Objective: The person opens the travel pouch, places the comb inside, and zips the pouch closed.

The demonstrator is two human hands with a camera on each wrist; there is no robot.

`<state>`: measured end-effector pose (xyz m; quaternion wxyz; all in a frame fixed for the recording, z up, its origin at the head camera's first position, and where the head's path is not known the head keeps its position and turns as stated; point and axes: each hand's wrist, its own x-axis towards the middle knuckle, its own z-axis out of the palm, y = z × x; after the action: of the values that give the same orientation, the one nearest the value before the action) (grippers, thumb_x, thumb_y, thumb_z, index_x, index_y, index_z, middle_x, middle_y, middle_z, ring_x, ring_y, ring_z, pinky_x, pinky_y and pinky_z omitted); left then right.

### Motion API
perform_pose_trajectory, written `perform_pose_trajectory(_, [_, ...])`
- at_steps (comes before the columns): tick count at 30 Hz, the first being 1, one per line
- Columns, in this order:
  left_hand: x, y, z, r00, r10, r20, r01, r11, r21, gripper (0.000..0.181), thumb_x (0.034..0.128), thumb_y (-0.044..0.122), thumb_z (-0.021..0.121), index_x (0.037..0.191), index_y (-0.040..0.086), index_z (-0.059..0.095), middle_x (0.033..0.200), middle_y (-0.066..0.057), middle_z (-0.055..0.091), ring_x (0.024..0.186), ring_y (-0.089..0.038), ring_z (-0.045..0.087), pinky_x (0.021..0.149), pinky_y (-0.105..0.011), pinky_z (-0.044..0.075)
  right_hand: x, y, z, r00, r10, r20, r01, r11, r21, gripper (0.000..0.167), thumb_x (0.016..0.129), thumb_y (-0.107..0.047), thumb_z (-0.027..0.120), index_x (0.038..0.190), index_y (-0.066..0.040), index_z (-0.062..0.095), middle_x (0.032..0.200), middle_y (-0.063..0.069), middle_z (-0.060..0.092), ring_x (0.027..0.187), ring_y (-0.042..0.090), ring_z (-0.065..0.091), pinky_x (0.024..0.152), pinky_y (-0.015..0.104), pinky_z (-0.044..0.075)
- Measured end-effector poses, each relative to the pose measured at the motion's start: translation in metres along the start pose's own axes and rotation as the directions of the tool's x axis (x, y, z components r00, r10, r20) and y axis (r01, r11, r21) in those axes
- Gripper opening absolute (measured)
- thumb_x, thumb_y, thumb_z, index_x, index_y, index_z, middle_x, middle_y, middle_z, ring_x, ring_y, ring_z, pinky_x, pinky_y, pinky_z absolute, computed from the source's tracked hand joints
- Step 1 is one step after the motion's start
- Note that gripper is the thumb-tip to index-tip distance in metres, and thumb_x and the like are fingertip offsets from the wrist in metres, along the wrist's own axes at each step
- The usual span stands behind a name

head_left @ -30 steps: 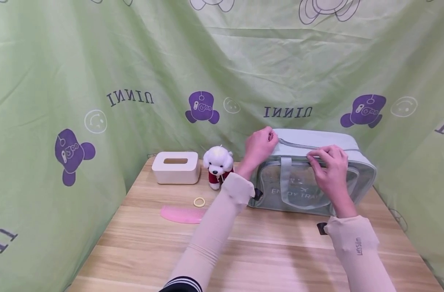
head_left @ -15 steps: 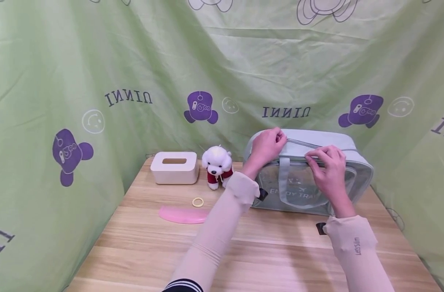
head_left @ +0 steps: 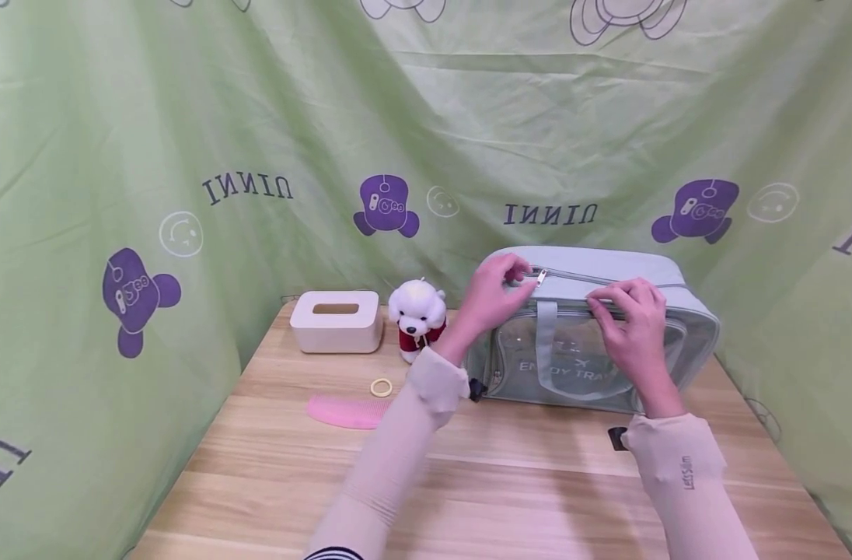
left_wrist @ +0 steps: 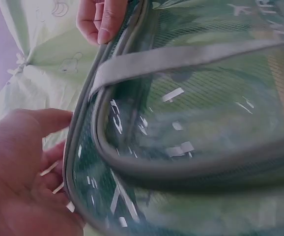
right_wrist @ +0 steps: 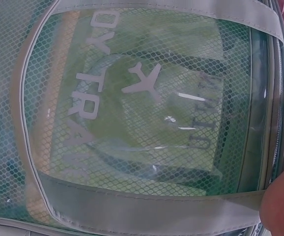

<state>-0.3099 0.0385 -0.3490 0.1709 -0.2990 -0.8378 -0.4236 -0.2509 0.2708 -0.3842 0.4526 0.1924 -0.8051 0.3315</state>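
A pale green travel bag [head_left: 608,264] with a clear mesh front and a strap handle [head_left: 548,342] stands upright on the table. My right hand [head_left: 632,319] pinches the front top edge between thumb and fingers; in the right wrist view only part of that hand [right_wrist: 280,206] shows at the right border. My left hand [head_left: 494,292] is at the bag's top left, its fingers parted and loosely bent. Just past its fingertips lies a metal zipper pull [head_left: 541,277] on the top zipper. In the left wrist view the left hand [left_wrist: 26,167] reaches along the bag's edge, gripping nothing visible.
Left of the bag sits a white plush dog [head_left: 417,307] in red clothing. A white tissue box [head_left: 336,330] stands beside it. A yellow ring [head_left: 381,387] and a pink comb [head_left: 345,412] lie on the wooden table [head_left: 258,474]. A green curtain [head_left: 293,117] hangs behind.
My left hand slid right along the top zipper, then let go and drew back left, uncovering the zipper pull. The right hand has kept its grip on the bag's edge.
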Motion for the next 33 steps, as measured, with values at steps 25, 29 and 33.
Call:
perform_pose_trajectory(25, [-0.052, -0.044, 0.003, 0.989, 0.011, -0.148, -0.057, 0.951, -0.305, 0.023, 0.0969, 0.020, 0.074, 0.119, 0.013, 0.073, 0.105, -0.005, 0.065, 0.089, -0.011, 0.060, 0.080, -0.024, 0.055, 0.065, -0.032, 0.002, 0.838, 0.248, 0.486, -0.224, 0.968, -0.108, 0.025, 0.100, -0.020, 0.070, 0.121, -0.006, 0.073, 0.104, 0.019, 0.077, 0.089, 0.030, 0.070, 0.076, 0.027, 0.050])
perform_pose_trajectory(29, [-0.054, -0.046, 0.004, 0.989, 0.020, -0.149, -0.066, 0.948, -0.312, 0.022, 0.0979, 0.020, 0.072, 0.119, 0.012, 0.074, 0.106, -0.006, 0.064, 0.092, -0.012, 0.059, 0.082, -0.024, 0.054, 0.082, -0.032, 0.010, 0.742, 0.261, 0.618, -0.240, 0.963, -0.119, 0.027, 0.097, -0.023, 0.073, 0.120, -0.007, 0.074, 0.106, 0.019, 0.078, 0.093, 0.032, 0.072, 0.079, 0.035, 0.053])
perform_pose_trajectory(33, [-0.056, -0.047, 0.006, 0.988, 0.031, -0.149, -0.077, 0.947, -0.313, 0.022, 0.0989, 0.020, 0.071, 0.120, 0.012, 0.074, 0.107, -0.005, 0.064, 0.095, -0.011, 0.059, 0.083, -0.024, 0.054, 0.089, -0.031, 0.013, 0.669, 0.266, 0.694, -0.267, 0.958, -0.109, 0.027, 0.096, -0.023, 0.075, 0.118, -0.007, 0.076, 0.104, 0.018, 0.078, 0.094, 0.029, 0.071, 0.080, 0.034, 0.051])
